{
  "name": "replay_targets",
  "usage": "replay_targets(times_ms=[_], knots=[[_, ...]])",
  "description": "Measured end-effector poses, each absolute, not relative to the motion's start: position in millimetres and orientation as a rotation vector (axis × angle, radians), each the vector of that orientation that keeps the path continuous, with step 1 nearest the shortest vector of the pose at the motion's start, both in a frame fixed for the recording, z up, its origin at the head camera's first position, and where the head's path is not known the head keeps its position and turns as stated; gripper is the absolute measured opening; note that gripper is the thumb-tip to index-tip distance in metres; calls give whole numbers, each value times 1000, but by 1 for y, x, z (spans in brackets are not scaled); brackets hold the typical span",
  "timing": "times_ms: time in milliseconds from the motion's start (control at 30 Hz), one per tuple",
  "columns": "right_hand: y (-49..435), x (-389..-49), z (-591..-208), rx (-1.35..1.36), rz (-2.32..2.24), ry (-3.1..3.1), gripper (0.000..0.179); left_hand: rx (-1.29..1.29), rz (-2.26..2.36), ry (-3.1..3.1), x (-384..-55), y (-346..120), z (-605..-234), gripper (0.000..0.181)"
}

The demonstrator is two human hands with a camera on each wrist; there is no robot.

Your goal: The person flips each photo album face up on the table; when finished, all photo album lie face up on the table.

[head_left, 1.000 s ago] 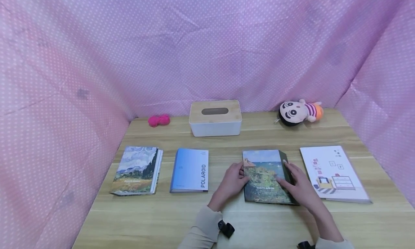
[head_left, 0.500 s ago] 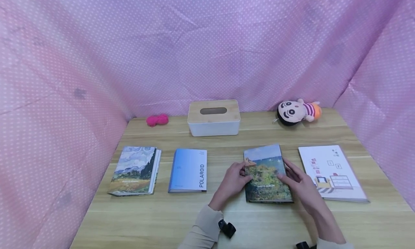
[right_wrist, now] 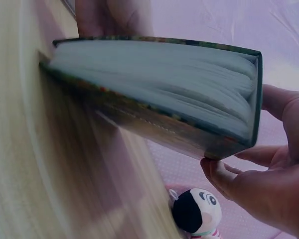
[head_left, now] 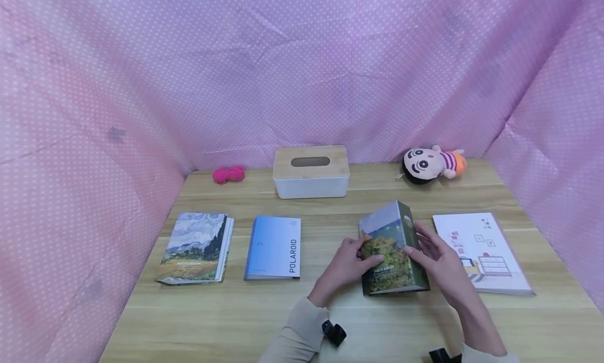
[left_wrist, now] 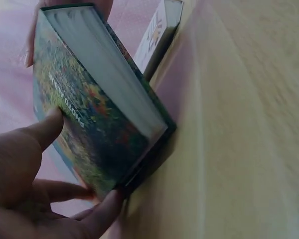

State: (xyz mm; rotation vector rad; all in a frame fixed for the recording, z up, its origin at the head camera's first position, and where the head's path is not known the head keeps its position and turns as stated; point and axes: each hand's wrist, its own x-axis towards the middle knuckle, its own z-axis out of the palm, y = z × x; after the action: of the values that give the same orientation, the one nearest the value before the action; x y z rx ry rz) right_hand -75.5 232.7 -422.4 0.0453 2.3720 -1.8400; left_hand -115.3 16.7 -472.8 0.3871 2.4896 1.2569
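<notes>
A photo album (head_left: pixel 389 274) with a painted garden-and-sea cover stands tilted on the table, its dark green spine raised toward the right. My left hand (head_left: pixel 343 268) pinches its left edge, thumb on the front cover and fingers curled at the edge. At the spine side my right hand (head_left: pixel 445 271) grips it, with the thumb near the front corner and fingers around the back. In the right wrist view the white pages (right_wrist: pixel 154 79) show between the covers, and the fingers (right_wrist: pixel 224 179) reach under the back cover. The left wrist view shows the lower page edges too.
Left of the album lie a blue Polaroid album (head_left: pixel 273 247) and a landscape-covered photo album (head_left: pixel 193 247). A white illustrated book (head_left: pixel 491 263) is close on the right. Farther back are a tissue box (head_left: pixel 311 187), a plush doll (head_left: pixel 431 163) and a pink soft item (head_left: pixel 228 174).
The photo album has gone from lying nearly flat to tilted, its spine side lifted and turned toward view. Both hands have stayed on it, the right shifting around the spine.
</notes>
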Motion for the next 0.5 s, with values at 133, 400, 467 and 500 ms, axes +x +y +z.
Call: replay_targets(times_ms=[133, 400, 467, 500], knots=[[232, -75, -419, 63, -1912, 2311, 78, 425, 1207, 2454, -115, 22, -468, 77], [227, -73, -421, 4, -2089, 2232, 62, 633, 1388, 2307, -120, 23, -470, 64], [224, -73, -423, -35, -2127, 2219, 59, 721, 1489, 2239, -121, 22, -469, 59], [223, -73, -423, -49, -2134, 2221, 58, 753, 1546, 2195, -122, 22, -468, 58]])
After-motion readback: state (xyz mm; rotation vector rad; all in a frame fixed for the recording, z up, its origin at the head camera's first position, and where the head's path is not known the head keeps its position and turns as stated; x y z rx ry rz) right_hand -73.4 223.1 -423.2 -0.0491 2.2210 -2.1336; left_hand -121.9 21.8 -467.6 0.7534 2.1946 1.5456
